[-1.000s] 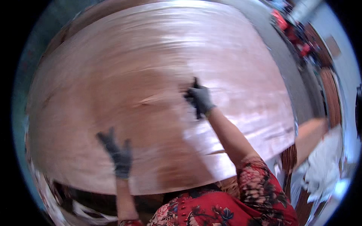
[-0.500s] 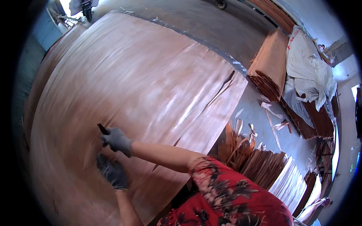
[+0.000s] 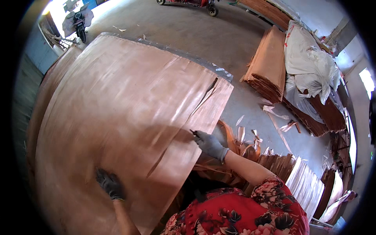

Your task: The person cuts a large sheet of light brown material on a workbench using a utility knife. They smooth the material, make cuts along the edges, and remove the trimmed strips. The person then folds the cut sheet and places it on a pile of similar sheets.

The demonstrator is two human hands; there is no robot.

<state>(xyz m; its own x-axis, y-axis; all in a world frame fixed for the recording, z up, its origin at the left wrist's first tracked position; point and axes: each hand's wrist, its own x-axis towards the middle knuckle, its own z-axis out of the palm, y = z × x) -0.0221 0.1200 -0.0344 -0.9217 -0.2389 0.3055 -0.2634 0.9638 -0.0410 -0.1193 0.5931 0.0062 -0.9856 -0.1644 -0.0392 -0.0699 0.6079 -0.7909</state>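
Observation:
A large pinkish-brown sheet of wood veneer (image 3: 113, 90) lies spread in front of me on a stack. My left hand (image 3: 110, 185), in a grey glove, rests flat on the sheet's near left part with its fingers out. At the sheet's right edge, my gloved right hand (image 3: 211, 145) is closed around a dark narrow tool (image 3: 193, 132); only its tip shows, so its kind is unclear. Just left of that hand, a long split (image 3: 161, 156) runs through the veneer. Farther up the same side is a wider dark gap (image 3: 210, 88) with a lifted strip along it.
Veneer scraps (image 3: 241, 143) and a standing bundle of veneer (image 3: 274, 162) are close on my right. Beyond lie a folded veneer stack (image 3: 268, 58) and white plastic sheeting (image 3: 309, 58). A scooter (image 3: 79, 25) stands far left, and a red vehicle (image 3: 192, 3) at the back.
My right hand has moved right with the dark tool, from beside my left hand to the sheet's right edge. My left hand stays flat on the veneer. The view has shifted.

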